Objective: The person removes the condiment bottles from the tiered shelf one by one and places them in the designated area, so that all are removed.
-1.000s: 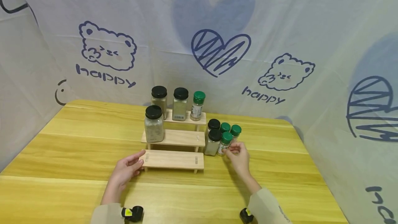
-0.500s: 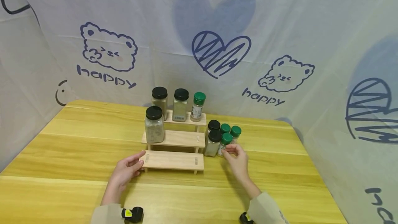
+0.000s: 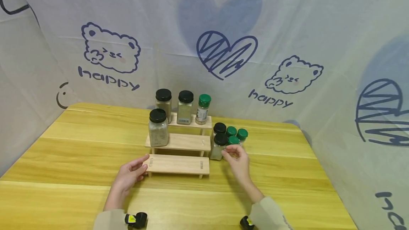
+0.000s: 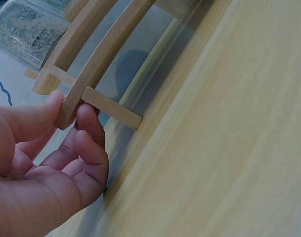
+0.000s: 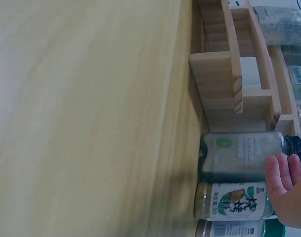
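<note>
While the left hand is clamping the left end of the lowest step of a wooden rack between thumb and fingers, the right hand is hovering with its fingers loosely bent, thumb and forefinger standing slightly apart; whether they are touching glass, I cannot tell. Just left of those fingertips, the front black-lidded jar is standing upright on the tabletop; right behind them, the front green-lidded bottle is showing mainly its lid. Beyond the fingers, a rear black-lidded jar and two rear green-lidded bottles are crowding close. Above and behind the left fingers, a large jar is resting at the left of the middle step. Farther back, two dark-lidded jars and a green-capped bottle are lining the top step.
</note>
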Demonstrator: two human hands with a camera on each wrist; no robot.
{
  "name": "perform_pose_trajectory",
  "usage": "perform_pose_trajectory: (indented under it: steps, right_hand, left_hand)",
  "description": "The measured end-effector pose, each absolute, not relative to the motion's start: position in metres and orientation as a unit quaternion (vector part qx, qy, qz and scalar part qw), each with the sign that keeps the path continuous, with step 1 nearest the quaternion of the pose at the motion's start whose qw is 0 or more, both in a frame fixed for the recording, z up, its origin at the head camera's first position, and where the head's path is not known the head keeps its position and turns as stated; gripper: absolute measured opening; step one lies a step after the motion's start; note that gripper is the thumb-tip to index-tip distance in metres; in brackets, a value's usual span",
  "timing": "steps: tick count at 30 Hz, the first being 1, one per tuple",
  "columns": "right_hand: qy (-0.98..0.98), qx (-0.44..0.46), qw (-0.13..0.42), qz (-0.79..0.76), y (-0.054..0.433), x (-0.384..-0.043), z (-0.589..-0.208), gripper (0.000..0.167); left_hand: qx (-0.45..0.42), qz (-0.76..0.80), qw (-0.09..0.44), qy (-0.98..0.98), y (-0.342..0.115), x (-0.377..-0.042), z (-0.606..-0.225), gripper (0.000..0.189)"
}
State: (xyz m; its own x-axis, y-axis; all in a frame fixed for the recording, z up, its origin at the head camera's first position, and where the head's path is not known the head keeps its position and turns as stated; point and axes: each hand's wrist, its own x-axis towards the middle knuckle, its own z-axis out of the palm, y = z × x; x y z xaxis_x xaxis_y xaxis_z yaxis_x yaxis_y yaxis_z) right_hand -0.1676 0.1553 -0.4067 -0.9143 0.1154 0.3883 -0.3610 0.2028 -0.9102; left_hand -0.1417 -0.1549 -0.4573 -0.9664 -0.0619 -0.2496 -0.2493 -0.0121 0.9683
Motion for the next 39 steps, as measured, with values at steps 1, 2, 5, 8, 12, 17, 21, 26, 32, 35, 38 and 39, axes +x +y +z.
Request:
perform_pose_trajectory:
  steps: [1, 2, 5, 8, 12, 17, 21, 26, 32, 35, 38, 39]
  right_hand:
    - [-0.748, 0.082, 0.187, 0.632, 0.154, -0.168, -0.405, 0.015]
    - [-0.744, 0.084, 0.185, 0.636, 0.153, -0.167, -0.404, 0.015]
    - [-0.734, 0.093, 0.178, 0.648, 0.148, -0.168, -0.402, 0.015]
    - [-0.725, 0.104, 0.172, 0.659, 0.142, -0.169, -0.400, 0.015]
    - [-0.716, 0.110, 0.169, 0.669, 0.134, -0.169, -0.397, 0.015]
    - [-0.707, 0.116, 0.164, 0.678, 0.125, -0.169, -0.394, 0.015]
    - [-0.698, 0.121, 0.157, 0.689, 0.119, -0.172, -0.398, 0.015]
    - [-0.691, 0.123, 0.148, 0.697, 0.113, -0.181, -0.412, 0.016]
    - [-0.695, 0.142, 0.157, 0.687, 0.104, -0.182, -0.413, 0.015]
    - [-0.699, 0.144, 0.156, 0.683, 0.100, -0.183, -0.414, 0.015]
    - [-0.702, 0.142, 0.154, 0.680, 0.095, -0.183, -0.414, 0.015]
    - [-0.704, 0.143, 0.155, 0.678, 0.094, -0.185, -0.417, 0.015]
  left_hand:
    - [-0.112, 0.703, 0.067, 0.700, -0.155, -0.142, -0.457, 0.041]
    - [-0.113, 0.702, 0.067, 0.700, -0.155, -0.142, -0.457, 0.041]
    - [-0.112, 0.704, 0.066, 0.698, -0.155, -0.142, -0.457, 0.040]
    - [-0.111, 0.706, 0.065, 0.697, -0.155, -0.142, -0.457, 0.041]
    - [-0.114, 0.705, 0.068, 0.696, -0.154, -0.142, -0.456, 0.041]
    - [-0.110, 0.705, 0.068, 0.697, -0.154, -0.142, -0.456, 0.041]
    - [-0.108, 0.705, 0.069, 0.698, -0.154, -0.142, -0.455, 0.041]
    - [-0.106, 0.706, 0.071, 0.697, -0.155, -0.141, -0.456, 0.041]
    - [-0.109, 0.709, 0.069, 0.693, -0.155, -0.142, -0.457, 0.042]
    - [-0.110, 0.708, 0.069, 0.694, -0.155, -0.142, -0.457, 0.041]
    - [-0.112, 0.707, 0.069, 0.695, -0.155, -0.142, -0.457, 0.042]
    - [-0.111, 0.706, 0.069, 0.696, -0.154, -0.142, -0.457, 0.041]
